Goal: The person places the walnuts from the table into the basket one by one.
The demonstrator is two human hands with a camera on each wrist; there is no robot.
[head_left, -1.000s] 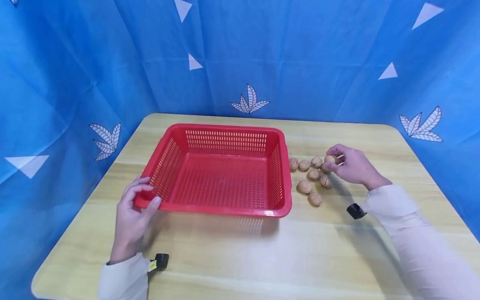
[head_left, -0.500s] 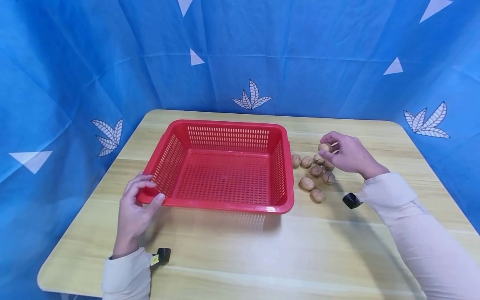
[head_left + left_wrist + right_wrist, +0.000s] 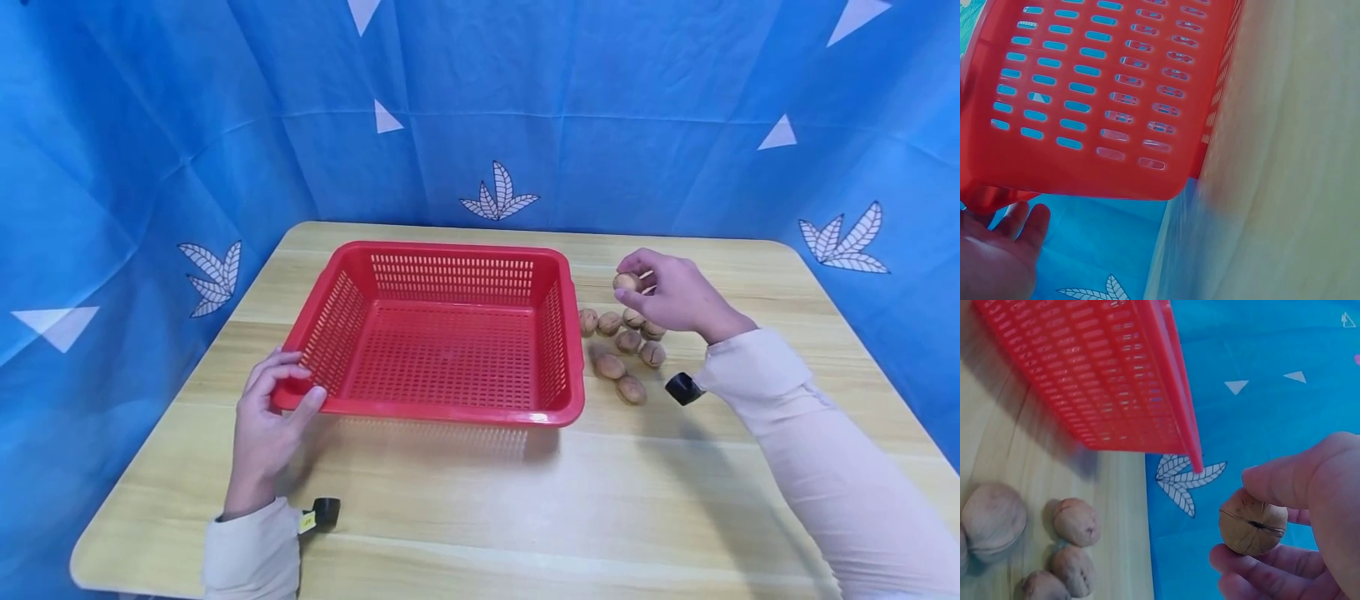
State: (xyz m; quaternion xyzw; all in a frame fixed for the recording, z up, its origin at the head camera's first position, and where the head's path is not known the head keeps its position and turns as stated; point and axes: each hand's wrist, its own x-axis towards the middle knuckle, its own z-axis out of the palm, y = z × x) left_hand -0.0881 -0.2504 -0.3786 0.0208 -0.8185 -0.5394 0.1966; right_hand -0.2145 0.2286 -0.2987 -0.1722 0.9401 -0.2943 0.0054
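In the head view my right hand (image 3: pixel 678 293) pinches a walnut (image 3: pixel 625 283) between thumb and fingertips, raised over the table to the right of the basket. The right wrist view shows that walnut's cracked seam facing the camera. On the table below lie several more walnuts (image 3: pixel 628 341) in a loose group beside the basket's right wall. The red plastic basket (image 3: pixel 450 411) has slotted walls and nothing inside. My left hand (image 3: pixel 264 433) grips its near left corner, thumb at the front rim and fingers over the left side.
A light wood table (image 3: pixel 465 517) carries everything. Blue cloth (image 3: pixel 622 108) with white triangles and leaf prints hangs behind and at both sides. A small black camera (image 3: pixel 684 388) sticks out from the right cuff, another from the left.
My right hand has lifted the walnut from the group and carried it left and away from me, toward the basket. The left hand keeps its grip on the corner.
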